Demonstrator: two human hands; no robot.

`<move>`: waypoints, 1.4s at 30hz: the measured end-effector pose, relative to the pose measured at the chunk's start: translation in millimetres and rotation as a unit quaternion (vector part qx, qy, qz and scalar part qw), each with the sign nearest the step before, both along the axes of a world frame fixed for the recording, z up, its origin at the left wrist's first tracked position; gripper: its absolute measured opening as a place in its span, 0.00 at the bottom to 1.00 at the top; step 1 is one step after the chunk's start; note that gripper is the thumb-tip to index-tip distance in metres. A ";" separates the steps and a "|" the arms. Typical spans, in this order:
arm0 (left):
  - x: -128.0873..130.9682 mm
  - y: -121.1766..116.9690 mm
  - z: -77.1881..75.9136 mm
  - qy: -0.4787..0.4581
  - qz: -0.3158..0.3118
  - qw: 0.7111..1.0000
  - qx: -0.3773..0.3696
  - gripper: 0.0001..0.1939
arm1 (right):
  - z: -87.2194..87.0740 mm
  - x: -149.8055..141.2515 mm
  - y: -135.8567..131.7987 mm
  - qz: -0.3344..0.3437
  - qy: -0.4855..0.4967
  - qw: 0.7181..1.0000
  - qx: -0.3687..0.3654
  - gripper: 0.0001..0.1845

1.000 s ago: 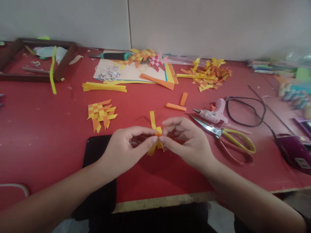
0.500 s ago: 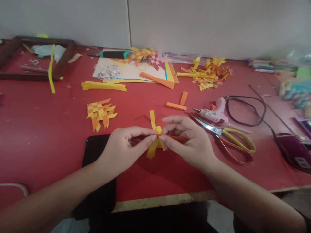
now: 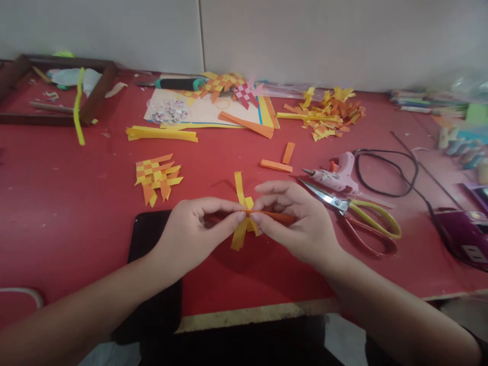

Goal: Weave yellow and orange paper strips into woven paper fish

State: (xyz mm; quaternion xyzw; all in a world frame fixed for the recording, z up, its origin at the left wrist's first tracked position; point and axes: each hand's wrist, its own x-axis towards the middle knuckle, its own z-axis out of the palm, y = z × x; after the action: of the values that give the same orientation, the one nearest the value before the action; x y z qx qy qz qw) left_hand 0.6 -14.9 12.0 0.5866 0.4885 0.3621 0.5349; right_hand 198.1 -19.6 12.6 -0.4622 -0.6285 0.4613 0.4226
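Between my hands, above the front of the red table, is a small weave of orange and yellow paper strips (image 3: 239, 235). My left hand (image 3: 204, 221) pinches it from the left between thumb and index finger. From the other side my right hand (image 3: 292, 218) pinches it too, thumb tip close to the left thumb. An orange paper strip (image 3: 280, 217) runs under the right fingers, partly covered by them. Yellow ends stick out above and below the fingertips. To the left lies a woven paper fish (image 3: 158, 175) in orange and yellow checks.
Scissors (image 3: 343, 206) and a pink glue gun (image 3: 335, 175) with its cord lie right of my hands. A black phone-like slab (image 3: 152, 300) is under my left forearm. Behind are yellow strips (image 3: 162, 133), orange strips (image 3: 276, 165), a scrap heap (image 3: 331, 117) and a wooden frame (image 3: 57, 120).
Both hands keep their pinch in nearly the same place. The paper weave has tilted very slightly between the fingertips. The view has shifted a little.
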 end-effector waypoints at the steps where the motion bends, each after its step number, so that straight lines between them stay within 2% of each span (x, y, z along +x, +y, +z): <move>1: 0.0 -0.1 0.0 -0.002 0.000 1.000 -0.002 0.06 | -0.2 -0.2 0.3 0.000 0.002 1.000 -0.002 0.16; 9: -2.0 2.8 -1.2 -0.031 -0.004 0.999 -0.037 0.05 | 2.5 -1.0 -0.3 -0.018 0.013 0.999 -0.029 0.17; 12: -1.7 5.3 -3.2 -0.087 0.013 0.992 -0.085 0.04 | 1.6 -6.0 -2.2 -0.046 0.067 0.994 -0.072 0.24; 14: -1.0 6.9 -4.6 -0.142 0.031 0.981 -0.130 0.06 | -0.8 -11.3 -4.7 -0.038 0.105 0.986 -0.120 0.30; 16: -0.1 8.1 -5.3 -0.187 0.042 0.967 -0.166 0.06 | -3.5 -16.5 -7.8 -0.016 0.094 0.982 -0.161 0.33; 18: 1.0 8.9 -5.0 -0.213 0.047 0.958 -0.184 0.05 | -5.6 -19.9 -10.4 -0.011 0.043 0.984 -0.173 0.31; 20: 2.0 9.7 -4.1 -0.226 0.059 0.954 -0.187 0.05 | -6.5 -20.9 -11.4 -0.020 0.019 0.987 -0.159 0.26; 24: 3.2 11.6 -2.5 -0.258 0.101 0.941 -0.193 0.06 | -5.3 -18.3 -8.6 -0.034 0.060 0.990 -0.124 0.20; 30: 2.1 13.0 -1.7 -0.286 0.107 0.929 -0.210 0.07 | -5.0 -13.3 -5.8 -0.063 0.028 0.996 -0.061 0.14; 35: 1.5 13.3 -1.4 -0.258 0.140 0.940 -0.177 0.09 | -11.7 -8.6 -7.9 -0.073 -0.071 0.994 0.043 0.15; 42: 0.2 15.0 -4.5 -0.211 0.151 0.957 -0.128 0.10 | -9.9 -7.4 -7.0 -0.075 -0.070 0.993 0.055 0.14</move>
State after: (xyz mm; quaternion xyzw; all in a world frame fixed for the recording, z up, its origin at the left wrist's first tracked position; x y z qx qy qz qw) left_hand 0.8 0.1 7.4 0.3427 0.4900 0.4888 0.6353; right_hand 190.7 -26.7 2.7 -0.5152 -0.6445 0.3597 0.4357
